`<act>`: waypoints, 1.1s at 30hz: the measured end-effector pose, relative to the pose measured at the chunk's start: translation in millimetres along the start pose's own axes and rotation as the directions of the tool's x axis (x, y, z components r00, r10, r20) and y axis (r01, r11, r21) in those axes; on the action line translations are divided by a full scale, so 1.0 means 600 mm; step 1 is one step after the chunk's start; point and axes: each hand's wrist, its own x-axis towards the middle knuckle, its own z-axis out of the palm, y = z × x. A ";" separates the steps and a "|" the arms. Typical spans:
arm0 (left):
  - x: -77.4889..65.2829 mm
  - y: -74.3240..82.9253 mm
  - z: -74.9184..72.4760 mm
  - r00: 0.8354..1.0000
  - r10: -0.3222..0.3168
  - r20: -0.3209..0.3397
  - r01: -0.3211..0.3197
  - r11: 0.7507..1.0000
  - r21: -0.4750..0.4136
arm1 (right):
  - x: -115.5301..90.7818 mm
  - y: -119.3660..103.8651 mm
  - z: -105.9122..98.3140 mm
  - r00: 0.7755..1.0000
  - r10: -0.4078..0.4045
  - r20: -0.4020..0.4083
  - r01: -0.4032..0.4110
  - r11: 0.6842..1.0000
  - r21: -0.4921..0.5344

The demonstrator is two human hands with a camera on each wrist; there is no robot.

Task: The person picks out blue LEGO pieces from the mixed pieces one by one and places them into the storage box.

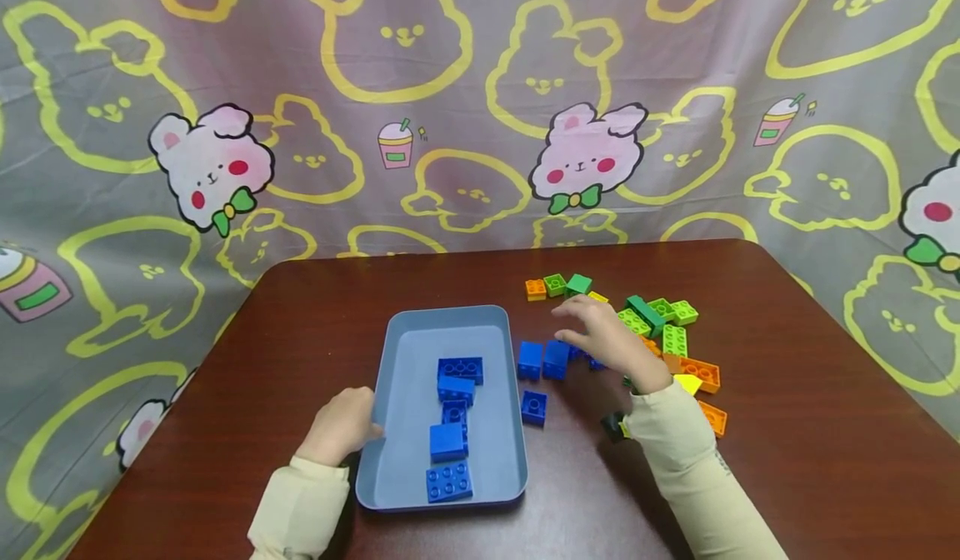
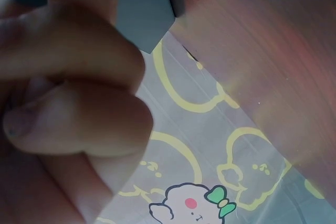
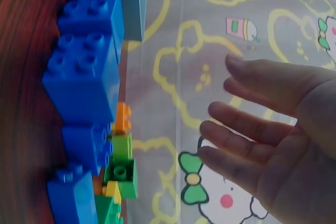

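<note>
My left hand (image 1: 341, 422) holds the left rim of a blue-grey tray (image 1: 403, 377), its thumb over the edge; in the left wrist view the curled fingers (image 2: 100, 124) fill much of the picture. Several blue toy bricks lie in a rough column inside the tray, from a long brick (image 1: 461, 369) to a studded one (image 1: 449, 482). Above the blue bricks right of the tray hovers my right hand (image 1: 606, 337), fingers spread and nothing in them. Near it stand two blue bricks (image 1: 529, 360), with a square blue brick (image 1: 534, 408) closer to me.
Behind and right of my right hand, green bricks (image 1: 674, 341), orange bricks (image 1: 699, 373) and yellow pieces (image 1: 687, 383) are scattered. My right sleeve covers part of that pile. The brown table (image 1: 315, 327) ends at a patterned cloth (image 1: 465, 60) at the back.
</note>
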 end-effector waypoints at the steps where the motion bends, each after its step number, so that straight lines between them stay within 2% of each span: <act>1: 0.000 0.000 -0.001 1.000 0.001 -0.001 -0.001 1.000 0.000 | -0.001 0.004 -0.002 1.000 0.011 0.005 -0.011 1.000 0.000; 7: -0.001 0.000 -0.002 1.000 0.014 -0.011 -0.014 1.000 -0.003 | -0.008 0.020 -0.008 0.990 0.104 0.096 -0.104 0.995 -0.007; 14: -0.001 -0.001 -0.001 1.000 0.016 -0.013 -0.016 1.000 -0.001 | -0.013 0.031 -0.015 0.959 0.221 0.179 -0.210 0.975 -0.077; 21: -0.002 -0.003 -0.002 0.999 0.024 -0.021 -0.024 1.000 0.004 | -0.017 0.047 -0.005 0.936 0.270 0.225 -0.240 0.959 -0.154; 28: -0.004 -0.003 -0.001 0.999 0.023 -0.024 -0.023 1.000 0.003 | -0.023 0.058 0.006 0.939 0.256 0.229 -0.223 0.961 -0.161; 33: -0.004 -0.002 0.000 0.999 0.025 -0.029 -0.025 1.000 -0.001 | -0.023 0.063 0.010 0.932 0.268 0.245 -0.231 0.958 -0.170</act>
